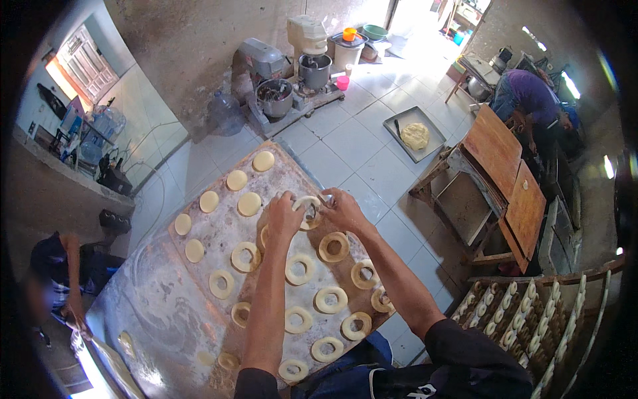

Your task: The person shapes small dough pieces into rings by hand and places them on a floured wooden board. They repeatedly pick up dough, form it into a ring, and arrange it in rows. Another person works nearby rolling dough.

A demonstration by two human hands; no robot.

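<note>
**Both hands on one dough ring at the far side of the floured board**

The left hand (284, 216) and right hand (342, 209) meet over a single dough ring (309, 211), fingers curled round its rim from either side; something small and metallic seems to sit at the right fingertips, though it is too small to tell. The ring lies on the floured wooden board (166, 292), among other cut rings (333, 247) nearer the person and uncut dough discs (237, 180) beyond to the left. The forearms cross over several rings, partly hiding them. Farther off stand two mixers (276, 93), a tray with a dough lump (415, 135), and a rack of rings (531, 312) at right.
</note>
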